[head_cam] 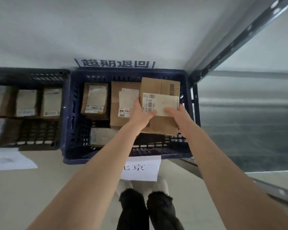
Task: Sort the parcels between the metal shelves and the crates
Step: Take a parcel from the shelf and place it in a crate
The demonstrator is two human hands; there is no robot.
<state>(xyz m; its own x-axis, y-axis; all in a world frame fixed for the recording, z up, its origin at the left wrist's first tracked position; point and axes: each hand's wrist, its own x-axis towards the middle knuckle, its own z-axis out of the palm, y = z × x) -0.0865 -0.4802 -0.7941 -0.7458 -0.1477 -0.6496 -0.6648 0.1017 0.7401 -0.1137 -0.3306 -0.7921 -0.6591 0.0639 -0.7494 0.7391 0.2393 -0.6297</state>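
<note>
from my head view: my left hand [140, 113] and right hand [176, 112] are set apart, each clamped on a side of one cardboard parcel [160, 87], thumbs on its white label. it hangs over the right end of the blue crate [67, 113], overlapping a larger box [118, 120]. it looks stiff and light, so i judge the side edges the safest hold. a small box [95, 100] lies left, the metal shelf post [239, 39] crowds my right, and a black crate [28, 73] stands beside.
</note>
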